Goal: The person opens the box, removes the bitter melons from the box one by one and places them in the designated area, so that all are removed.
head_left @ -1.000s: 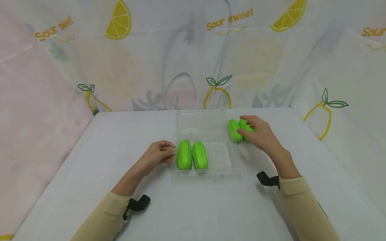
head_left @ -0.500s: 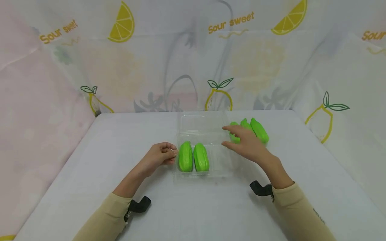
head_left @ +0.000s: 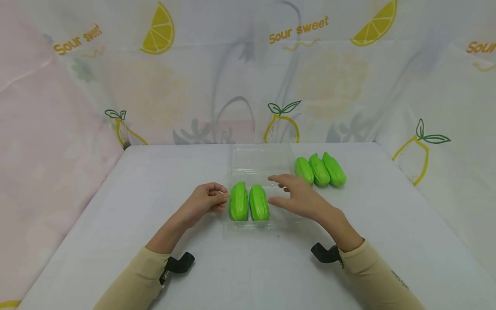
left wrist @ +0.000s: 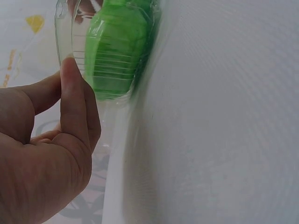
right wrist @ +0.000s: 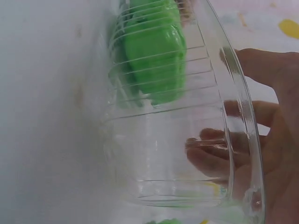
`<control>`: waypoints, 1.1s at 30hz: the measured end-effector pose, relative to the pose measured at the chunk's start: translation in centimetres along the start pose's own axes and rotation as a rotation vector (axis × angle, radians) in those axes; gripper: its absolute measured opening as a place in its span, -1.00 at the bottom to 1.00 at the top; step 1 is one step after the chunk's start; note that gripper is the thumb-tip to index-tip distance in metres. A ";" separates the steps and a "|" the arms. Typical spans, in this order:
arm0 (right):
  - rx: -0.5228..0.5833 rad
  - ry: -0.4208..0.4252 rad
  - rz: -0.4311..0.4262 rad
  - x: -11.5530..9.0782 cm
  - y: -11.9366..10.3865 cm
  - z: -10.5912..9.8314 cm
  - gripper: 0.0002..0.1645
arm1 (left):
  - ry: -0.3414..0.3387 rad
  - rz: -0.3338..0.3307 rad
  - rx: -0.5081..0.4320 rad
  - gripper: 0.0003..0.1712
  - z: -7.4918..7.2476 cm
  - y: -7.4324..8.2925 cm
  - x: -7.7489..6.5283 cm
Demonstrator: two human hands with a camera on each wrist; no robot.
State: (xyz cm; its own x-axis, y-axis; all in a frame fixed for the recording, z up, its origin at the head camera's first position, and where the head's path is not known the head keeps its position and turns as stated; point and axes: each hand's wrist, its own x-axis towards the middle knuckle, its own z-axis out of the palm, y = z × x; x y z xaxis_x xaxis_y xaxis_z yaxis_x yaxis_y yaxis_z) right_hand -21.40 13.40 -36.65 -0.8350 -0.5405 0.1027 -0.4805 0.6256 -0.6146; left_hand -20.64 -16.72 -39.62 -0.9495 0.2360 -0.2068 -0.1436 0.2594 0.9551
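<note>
A clear plastic clamshell box (head_left: 260, 158) stands open in the middle of the table, its lid folded back. Two bright green, ridged, gourd-like vegetables (head_left: 239, 202) lie side by side in its left part. My left hand (head_left: 199, 203) pinches the box's left rim between thumb and fingers, close up in the left wrist view. Over the right part of the box hovers my right hand (head_left: 300, 200), fingers spread and holding nothing, its fingertips near the second green gourd (head_left: 259, 203). In the right wrist view the hand (right wrist: 275, 121) shows partly through the clear wall.
Three more green gourds (head_left: 319, 169) lie in a row on the white tabletop, right of the lid. A printed fabric backdrop (head_left: 217, 77) rises behind the table's far edge. Black wrist mounts (head_left: 180, 262) stick out from both sleeves.
My right hand has moved left and toward me, away from the gourds on the table to above the box, uncovering all three of them. The left hand stays at the rim.
</note>
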 end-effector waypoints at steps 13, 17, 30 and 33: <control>0.069 -0.055 0.019 0.5 -0.2 1.7 -0.24 | -0.003 0.002 0.009 -0.64 -0.1 -0.1 -0.1; 0.052 -0.065 -0.005 0.6 -0.3 2.2 -0.26 | -0.001 0.002 0.001 -0.64 -0.1 -0.2 0.0; -0.050 -0.069 0.085 0.9 -0.6 3.5 -0.08 | -0.011 0.004 -0.018 -0.64 -0.1 -0.2 0.3; -0.076 -0.063 0.119 0.9 -0.9 3.6 -0.04 | -0.012 0.010 -0.019 -0.63 -0.1 -0.3 0.2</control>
State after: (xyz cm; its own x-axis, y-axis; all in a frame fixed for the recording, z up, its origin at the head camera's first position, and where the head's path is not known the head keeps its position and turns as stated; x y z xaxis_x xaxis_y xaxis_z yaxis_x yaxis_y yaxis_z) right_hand -20.77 10.35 -38.83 -0.8701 -0.4925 -0.0178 -0.4001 0.7270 -0.5580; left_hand -20.83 -16.83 -39.95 -0.9474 0.2502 -0.1996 -0.1393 0.2388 0.9610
